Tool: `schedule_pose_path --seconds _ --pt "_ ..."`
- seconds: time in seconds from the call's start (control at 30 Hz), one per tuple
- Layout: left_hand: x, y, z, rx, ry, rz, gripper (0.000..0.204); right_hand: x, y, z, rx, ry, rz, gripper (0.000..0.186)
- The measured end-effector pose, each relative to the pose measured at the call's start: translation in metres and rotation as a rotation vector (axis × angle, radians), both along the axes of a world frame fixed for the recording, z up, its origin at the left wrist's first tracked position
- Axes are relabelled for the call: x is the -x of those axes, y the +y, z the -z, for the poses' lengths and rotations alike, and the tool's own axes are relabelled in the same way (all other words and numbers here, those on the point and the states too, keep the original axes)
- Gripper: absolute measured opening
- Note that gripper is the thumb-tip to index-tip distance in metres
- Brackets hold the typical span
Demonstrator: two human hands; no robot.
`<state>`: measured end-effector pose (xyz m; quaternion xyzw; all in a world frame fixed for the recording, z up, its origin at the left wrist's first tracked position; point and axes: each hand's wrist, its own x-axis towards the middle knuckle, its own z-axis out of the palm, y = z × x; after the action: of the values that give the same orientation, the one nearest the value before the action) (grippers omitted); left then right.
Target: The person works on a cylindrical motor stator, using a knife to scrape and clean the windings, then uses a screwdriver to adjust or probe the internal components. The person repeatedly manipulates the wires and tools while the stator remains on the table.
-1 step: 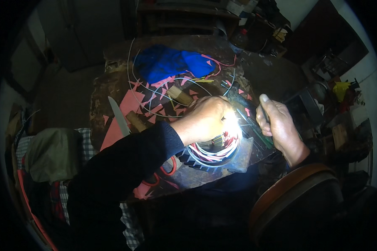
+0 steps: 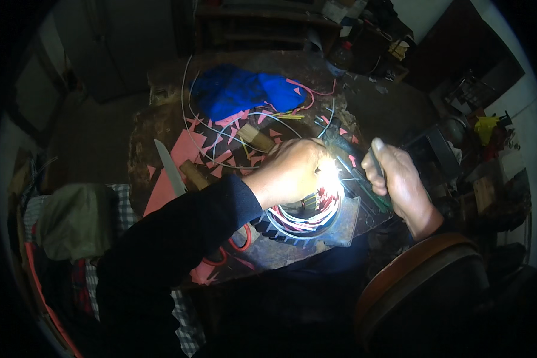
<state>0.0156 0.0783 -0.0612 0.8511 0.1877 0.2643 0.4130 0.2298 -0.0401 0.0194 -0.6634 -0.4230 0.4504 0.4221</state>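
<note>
My left hand (image 2: 293, 167) is closed over the far rim of a round, finned motor stator (image 2: 274, 230). Bright glare hides its fingertips and whatever they pinch. Inside the stator curve bundled windings (image 2: 310, 219) in white and red. To the right, my right hand (image 2: 394, 175) is curled with the thumb up around a dark, handle-like piece, mostly hidden by the fingers. A dark tool-like shape (image 2: 342, 142) lies in shadow between the hands. Green-handled pliers (image 2: 376, 197) rest beside the right hand.
On the worn table (image 2: 262, 261) lie a knife blade (image 2: 169, 167), red-handled scissors (image 2: 244, 240), a wooden block (image 2: 255, 138), pink scraps (image 2: 188, 149), a blue cloth (image 2: 232, 89) and looped pale wire (image 2: 185, 98). A cap-like cloth (image 2: 74, 221) sits left.
My right hand has shifted very slightly right and down. My left hand and the stator look the same.
</note>
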Motion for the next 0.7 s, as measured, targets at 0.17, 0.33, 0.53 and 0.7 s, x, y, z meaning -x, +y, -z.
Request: schedule_pose_path --seconds 0.17,0.33,0.53,0.7 --pt "0.006 -0.016 -0.008 -0.194 -0.017 -0.175 0.030 -0.011 -0.030 0.011 -0.294 -0.157 0.000 0.024" --pt "0.021 -0.049 -0.021 -0.489 -0.045 -0.321 0.040 -0.027 -0.033 0.023 -0.493 0.081 0.060 0.037" --pt "0.008 -0.056 -0.016 -0.238 0.037 -0.367 0.014 -0.023 -0.023 0.053 -0.419 0.327 0.052 0.027" --pt "-0.002 -0.055 -0.005 -0.139 0.024 -0.311 0.011 -0.019 -0.023 0.071 -0.524 0.150 0.030 0.019"
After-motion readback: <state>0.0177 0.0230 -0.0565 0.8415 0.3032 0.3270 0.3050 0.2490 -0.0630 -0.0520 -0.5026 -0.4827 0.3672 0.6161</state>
